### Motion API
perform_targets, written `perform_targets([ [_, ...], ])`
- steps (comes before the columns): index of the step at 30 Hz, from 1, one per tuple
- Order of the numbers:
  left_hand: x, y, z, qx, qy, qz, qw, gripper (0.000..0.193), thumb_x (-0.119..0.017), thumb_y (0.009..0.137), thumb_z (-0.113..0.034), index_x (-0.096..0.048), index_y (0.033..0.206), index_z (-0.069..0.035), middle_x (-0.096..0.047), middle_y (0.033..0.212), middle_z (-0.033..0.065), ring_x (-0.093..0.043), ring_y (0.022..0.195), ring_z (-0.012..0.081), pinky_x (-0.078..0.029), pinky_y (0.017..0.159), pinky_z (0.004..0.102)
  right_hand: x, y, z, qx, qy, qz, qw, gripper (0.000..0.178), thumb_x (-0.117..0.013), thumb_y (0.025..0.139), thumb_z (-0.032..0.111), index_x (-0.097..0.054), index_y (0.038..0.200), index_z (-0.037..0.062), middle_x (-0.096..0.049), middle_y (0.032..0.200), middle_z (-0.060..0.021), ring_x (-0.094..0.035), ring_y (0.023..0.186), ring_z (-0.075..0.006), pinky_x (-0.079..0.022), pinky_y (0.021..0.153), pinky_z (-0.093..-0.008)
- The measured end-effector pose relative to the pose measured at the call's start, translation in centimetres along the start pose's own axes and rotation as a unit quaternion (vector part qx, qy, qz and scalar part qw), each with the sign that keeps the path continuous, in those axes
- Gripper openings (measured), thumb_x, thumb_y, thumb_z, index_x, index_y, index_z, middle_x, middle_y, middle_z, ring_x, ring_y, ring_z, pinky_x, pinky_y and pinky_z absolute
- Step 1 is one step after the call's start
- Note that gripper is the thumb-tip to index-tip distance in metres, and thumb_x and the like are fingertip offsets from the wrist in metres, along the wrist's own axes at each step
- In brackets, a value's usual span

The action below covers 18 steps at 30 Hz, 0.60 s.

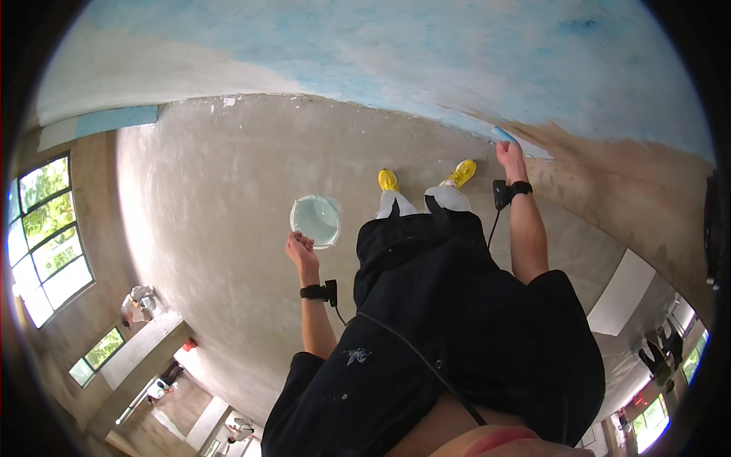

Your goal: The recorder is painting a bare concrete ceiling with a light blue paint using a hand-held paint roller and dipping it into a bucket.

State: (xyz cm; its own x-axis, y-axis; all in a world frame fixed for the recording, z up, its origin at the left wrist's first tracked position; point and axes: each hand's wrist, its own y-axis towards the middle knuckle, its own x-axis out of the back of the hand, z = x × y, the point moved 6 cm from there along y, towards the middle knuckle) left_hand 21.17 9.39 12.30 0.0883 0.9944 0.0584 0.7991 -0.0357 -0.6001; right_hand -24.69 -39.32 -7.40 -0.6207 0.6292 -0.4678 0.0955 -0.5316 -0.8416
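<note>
A whitish bucket [330,207], pale bluish inside, hangs or stands at my left side; which one I cannot tell. My left hand [300,250] has curled fingers at its near rim and appears to grip it. Out in front to the right, my right hand [512,158] is closed around what looks like a small paint roller [503,135] with a light-blue head. The roller is at the lower part of the wall [426,65], which carries pale blue and white paint. Its handle is mostly hidden by my fingers.
Bare brown plaster [609,164] shows on the wall at right. Grey concrete floor [221,190] surrounds my yellow shoes [388,180]. A pale flat panel [622,293] lies at right. Windows [49,228] and a distant person [139,303] are at left. Black cables run from my wrist devices.
</note>
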Motion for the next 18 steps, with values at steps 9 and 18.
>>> perform_targets([
  [9,0.1,-0.2,-0.3,-0.008,-0.016,-0.007,1.0,0.024,-0.046,0.095,-0.023,-0.047,0.079,-0.004,-0.031,0.055,-0.004,-0.03,0.046,0.007,-0.034,0.047,0.0245,-4.1,-7.4,-0.4,-0.014,-0.118,0.086,0.989,0.026,-0.033,0.093,0.0,-0.032,0.069,0.0073,-0.026,0.061,0.0032,-0.021,0.049,-0.0085,-0.016,0.044,-0.0247],
  [18,-1.0,-5.4,-2.4,-0.018,-0.02,-0.046,0.999,0.022,-0.05,0.092,-0.02,-0.048,0.075,-0.006,-0.03,0.055,-0.0036,-0.032,0.049,0.008,-0.038,0.053,0.027,-0.4,9.2,-0.8,-0.025,-0.1,0.036,0.994,0.023,-0.028,0.086,-0.007,-0.032,0.069,0.0087,-0.025,0.063,0.0005,-0.02,0.051,-0.0133,-0.02,0.046,-0.0279],
])
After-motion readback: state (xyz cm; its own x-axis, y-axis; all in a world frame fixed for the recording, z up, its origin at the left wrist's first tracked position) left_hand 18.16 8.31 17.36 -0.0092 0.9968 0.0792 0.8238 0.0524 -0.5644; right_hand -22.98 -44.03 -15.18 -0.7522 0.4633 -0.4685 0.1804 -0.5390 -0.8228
